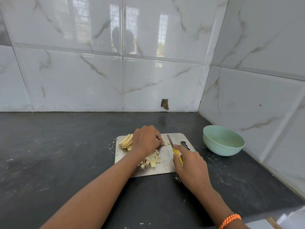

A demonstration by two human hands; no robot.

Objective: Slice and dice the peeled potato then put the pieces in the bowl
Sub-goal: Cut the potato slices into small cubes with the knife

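Both hands work over the steel cutting board (166,169): left hand (146,140) pinches a small bit of potato at its fingertips, right hand (189,164) grips the yellow-handled knife (175,150), blade down just beside those fingers. Uncut slices (127,141) lie fanned behind the left hand; diced pieces (152,159) are heaped near the forearm. The green bowl (223,140) stands apart, right, seemingly empty. Risk: blade so near the fingertips could nick them; the forearm could scatter dice.

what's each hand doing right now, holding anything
Left hand: fingers curled, pinching a small piece of peeled pale potato on the steel cutting board.
Right hand: gripping the yellow-handled knife.
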